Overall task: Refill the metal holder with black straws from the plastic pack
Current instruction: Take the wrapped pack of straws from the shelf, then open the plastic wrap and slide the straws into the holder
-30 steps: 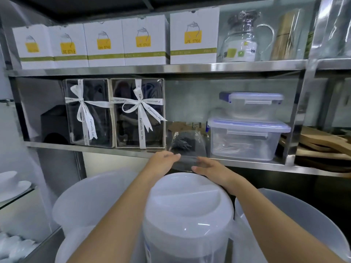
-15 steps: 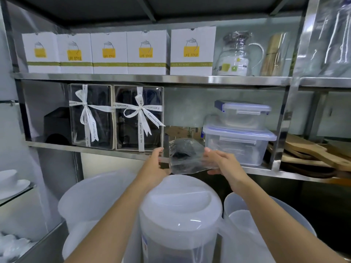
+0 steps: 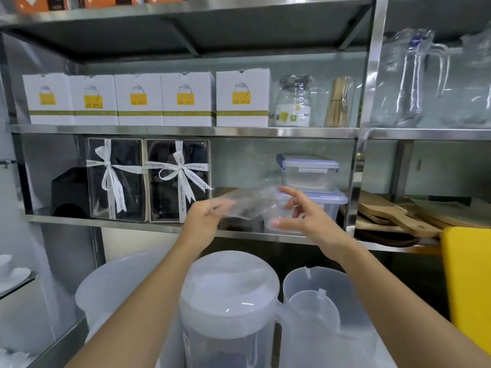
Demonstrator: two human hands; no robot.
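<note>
The clear plastic pack [image 3: 249, 204] is blurred and hangs in front of the middle shelf, with only a faint dark smear inside where the black straws are. My left hand [image 3: 206, 217] pinches the pack's left end. Just right of the pack, my right hand [image 3: 301, 216] has its fingers spread and its index finger stretched out, and it grips nothing. No metal holder is in view.
Behind the hands, the steel shelf [image 3: 164, 228] carries two ribboned gift boxes [image 3: 148, 181] and stacked lidded plastic containers [image 3: 310, 173]. Below stand a white lidded jug [image 3: 228, 296] and nested clear jugs [image 3: 316, 301]. Wooden boards [image 3: 393, 216] and a yellow board [image 3: 467, 282] lie to the right.
The pack has come up off the shelf edge and now lies flatter. My right hand has let go of it and opened. The view has tilted upward.
</note>
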